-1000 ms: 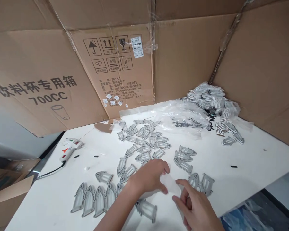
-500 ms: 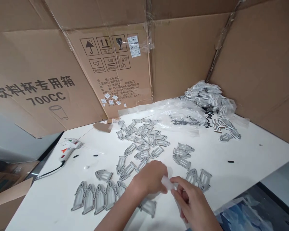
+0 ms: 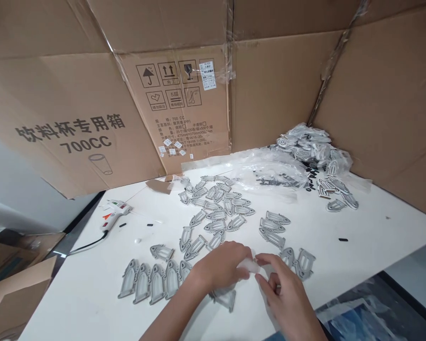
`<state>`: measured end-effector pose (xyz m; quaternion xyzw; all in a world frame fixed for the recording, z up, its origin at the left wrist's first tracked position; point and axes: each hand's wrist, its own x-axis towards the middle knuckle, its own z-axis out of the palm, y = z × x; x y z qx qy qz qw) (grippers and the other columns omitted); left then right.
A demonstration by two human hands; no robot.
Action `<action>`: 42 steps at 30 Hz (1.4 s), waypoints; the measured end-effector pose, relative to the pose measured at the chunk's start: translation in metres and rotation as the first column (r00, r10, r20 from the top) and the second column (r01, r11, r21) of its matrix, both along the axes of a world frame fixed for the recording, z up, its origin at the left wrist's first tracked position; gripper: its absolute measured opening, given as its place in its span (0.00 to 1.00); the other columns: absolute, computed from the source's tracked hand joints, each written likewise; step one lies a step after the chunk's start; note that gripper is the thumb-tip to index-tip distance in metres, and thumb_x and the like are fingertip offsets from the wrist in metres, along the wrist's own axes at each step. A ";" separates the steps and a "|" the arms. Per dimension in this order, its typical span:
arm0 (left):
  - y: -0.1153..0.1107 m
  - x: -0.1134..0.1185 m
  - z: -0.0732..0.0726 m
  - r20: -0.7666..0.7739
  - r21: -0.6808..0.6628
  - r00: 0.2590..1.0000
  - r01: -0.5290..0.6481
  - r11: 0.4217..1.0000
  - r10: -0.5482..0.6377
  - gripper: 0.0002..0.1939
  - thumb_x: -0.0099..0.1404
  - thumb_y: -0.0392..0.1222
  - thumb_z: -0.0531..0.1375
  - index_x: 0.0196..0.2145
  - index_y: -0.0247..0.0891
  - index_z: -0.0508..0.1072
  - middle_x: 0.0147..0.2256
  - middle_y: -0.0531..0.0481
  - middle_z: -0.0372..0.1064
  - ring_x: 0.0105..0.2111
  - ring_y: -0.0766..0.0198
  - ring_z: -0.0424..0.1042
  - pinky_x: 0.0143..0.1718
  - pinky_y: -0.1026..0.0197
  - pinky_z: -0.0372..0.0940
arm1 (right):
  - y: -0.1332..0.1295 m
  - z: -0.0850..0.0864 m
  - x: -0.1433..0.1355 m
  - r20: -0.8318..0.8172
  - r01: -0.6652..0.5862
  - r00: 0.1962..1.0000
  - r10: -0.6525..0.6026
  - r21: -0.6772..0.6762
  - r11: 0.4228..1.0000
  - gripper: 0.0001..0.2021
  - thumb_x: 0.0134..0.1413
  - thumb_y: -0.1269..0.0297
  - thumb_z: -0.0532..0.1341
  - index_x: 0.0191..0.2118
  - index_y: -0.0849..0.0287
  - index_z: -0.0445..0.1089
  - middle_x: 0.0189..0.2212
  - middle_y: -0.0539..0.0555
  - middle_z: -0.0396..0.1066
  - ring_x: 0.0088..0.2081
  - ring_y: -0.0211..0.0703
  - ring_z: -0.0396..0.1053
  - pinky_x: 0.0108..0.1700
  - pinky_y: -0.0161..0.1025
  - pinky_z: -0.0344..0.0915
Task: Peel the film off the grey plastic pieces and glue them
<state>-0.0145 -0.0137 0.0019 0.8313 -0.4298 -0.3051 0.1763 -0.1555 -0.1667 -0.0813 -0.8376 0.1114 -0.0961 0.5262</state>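
My two bare hands meet just below and right of the centre of the frame, above a white worktop [image 3: 85,298]. Between them is a small, translucent white piece [image 3: 249,266], apparently soft or thin. My left hand [image 3: 225,265], palm turned down, pinches its left end between thumb and fingers. My right hand [image 3: 282,289] has thumb and forefinger a little apart at its right end; I cannot tell whether they grip it.

Partly hidden beneath my left wrist lies a grey arch-shaped piece [image 3: 227,300]. Similar grey shapes spread around: a row of five [image 3: 156,284] at lower left, the last partly covered by my forearm; a loose cluster [image 3: 216,214] in the middle; three [image 3: 272,237] right of centre; and two [image 3: 305,264] just beyond my right hand.

At left rests a white glue gun [image 3: 114,214] with an orange trigger and a black cord. Toward the upper right, a clear plastic bag [image 3: 270,166] lies beside a heap of grey and white pieces [image 3: 305,144]. Brown cardboard [image 3: 270,90] stands upright across the top, printed with "700CC" at left.
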 end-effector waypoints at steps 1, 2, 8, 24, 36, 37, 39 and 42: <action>0.003 0.001 -0.001 -0.025 -0.039 1.000 -0.006 0.999 0.005 0.11 0.67 0.42 0.66 0.47 0.40 0.76 0.46 0.46 0.76 0.52 0.50 0.72 0.51 0.56 0.62 | 0.001 0.002 0.000 -0.014 -0.005 1.000 0.006 0.072 0.997 0.16 0.71 0.49 0.56 0.54 0.53 0.68 0.39 0.53 0.73 0.22 0.44 0.67 0.23 0.37 0.64; 0.007 0.002 -0.002 -0.062 -0.075 0.998 -0.026 0.997 0.021 0.10 0.67 0.43 0.65 0.46 0.40 0.76 0.45 0.47 0.76 0.51 0.51 0.72 0.50 0.57 0.63 | 0.001 0.004 0.001 -0.024 -0.009 1.000 0.013 0.151 0.988 0.18 0.70 0.47 0.58 0.54 0.54 0.67 0.41 0.54 0.73 0.22 0.43 0.68 0.22 0.37 0.64; 0.030 0.014 0.006 -0.321 -0.282 0.914 -0.342 0.896 0.248 0.15 0.69 0.53 0.64 0.45 0.40 0.77 0.41 0.50 0.74 0.39 0.59 0.72 0.39 0.62 0.63 | 0.005 0.035 0.020 0.043 -0.034 0.999 0.015 0.480 0.877 0.25 0.70 0.37 0.63 0.53 0.56 0.68 0.42 0.57 0.73 0.29 0.45 0.71 0.25 0.36 0.69; 0.089 0.019 0.012 -0.284 -0.566 0.757 -0.628 0.535 0.589 0.10 0.77 0.47 0.55 0.51 0.42 0.61 0.46 0.48 0.66 0.45 0.59 0.70 0.47 0.57 0.68 | 0.103 0.064 0.135 0.113 -0.227 0.898 0.425 0.947 0.227 0.31 0.53 0.34 0.76 0.44 0.55 0.71 0.36 0.51 0.68 0.38 0.48 0.67 0.33 0.38 0.71; 0.077 0.010 -0.003 -0.285 -0.616 0.785 -0.589 0.522 0.550 0.11 0.78 0.44 0.55 0.54 0.42 0.63 0.52 0.45 0.69 0.52 0.57 0.70 0.56 0.55 0.66 | 0.097 0.046 0.130 0.107 -0.219 0.935 0.339 0.925 0.311 0.26 0.62 0.36 0.71 0.51 0.53 0.73 0.38 0.50 0.71 0.43 0.49 0.68 0.41 0.38 0.71; 0.078 0.008 -0.004 -0.292 -0.617 0.778 -0.597 0.512 0.556 0.12 0.78 0.45 0.55 0.56 0.42 0.63 0.53 0.44 0.68 0.53 0.56 0.70 0.56 0.54 0.65 | 0.096 0.046 0.129 0.108 -0.218 0.935 0.339 0.927 0.306 0.26 0.63 0.35 0.70 0.49 0.53 0.74 0.38 0.50 0.71 0.43 0.49 0.68 0.42 0.37 0.71; 0.078 0.005 -0.004 -0.318 -0.613 0.760 -0.621 0.489 0.566 0.17 0.78 0.49 0.55 0.59 0.42 0.62 0.55 0.43 0.67 0.54 0.55 0.70 0.56 0.54 0.66 | 0.095 0.047 0.128 0.117 -0.213 0.928 0.354 0.945 0.248 0.26 0.64 0.34 0.69 0.46 0.54 0.76 0.37 0.51 0.71 0.43 0.50 0.69 0.43 0.37 0.71; 0.077 0.000 -0.002 -0.310 -0.596 0.750 -0.632 0.495 0.584 0.18 0.79 0.52 0.54 0.60 0.43 0.63 0.55 0.43 0.67 0.54 0.54 0.70 0.57 0.52 0.65 | 0.097 0.049 0.124 0.113 -0.168 0.920 0.375 0.979 0.118 0.26 0.65 0.34 0.68 0.47 0.55 0.78 0.36 0.52 0.72 0.43 0.52 0.70 0.45 0.39 0.71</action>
